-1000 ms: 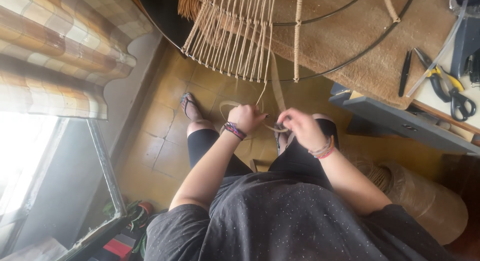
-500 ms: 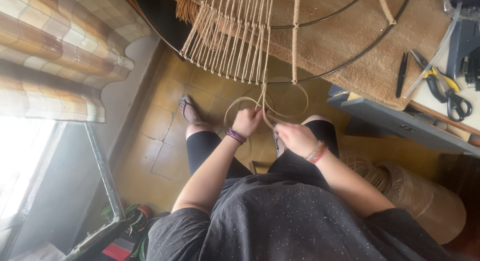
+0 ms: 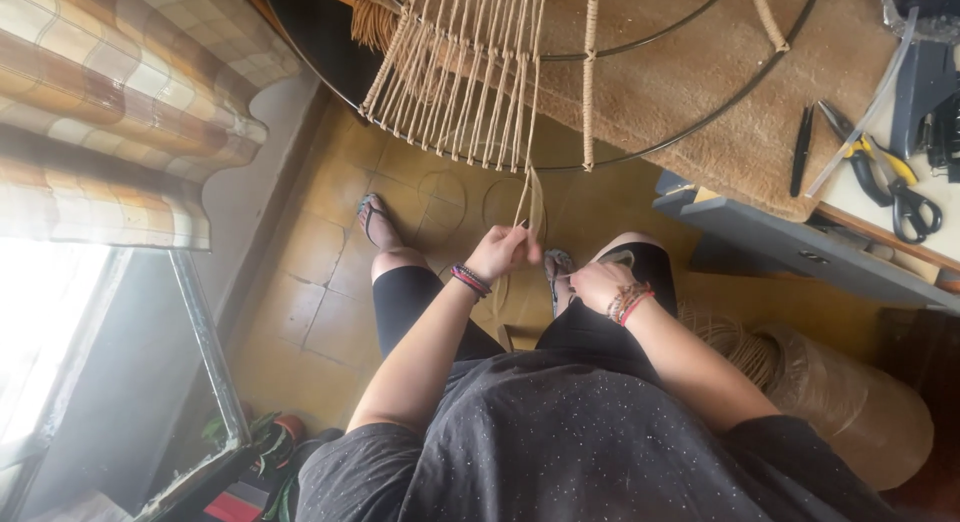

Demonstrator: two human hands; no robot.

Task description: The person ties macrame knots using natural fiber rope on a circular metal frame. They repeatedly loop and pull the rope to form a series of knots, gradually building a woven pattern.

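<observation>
Since half a second ago the wide loop has drawn in; my left hand (image 3: 500, 254) pinches the cord (image 3: 528, 197) running straight up to the metal ring (image 3: 640, 147), my right hand (image 3: 597, 282) fisted just beside it, nearer me.

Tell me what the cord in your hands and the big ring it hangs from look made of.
Cord: likely jute or similar plant fibre, tan, matte, twisted strands. Ring: thin, dark, smoothly curved, probably painted metal wire. Left hand pinches the cord.

Left hand (image 3: 502, 252): raised before knees, fingers (image 3: 522, 244) pinched shut.
Right hand (image 3: 598, 284): lower, curled closed, wrist bent.
</observation>
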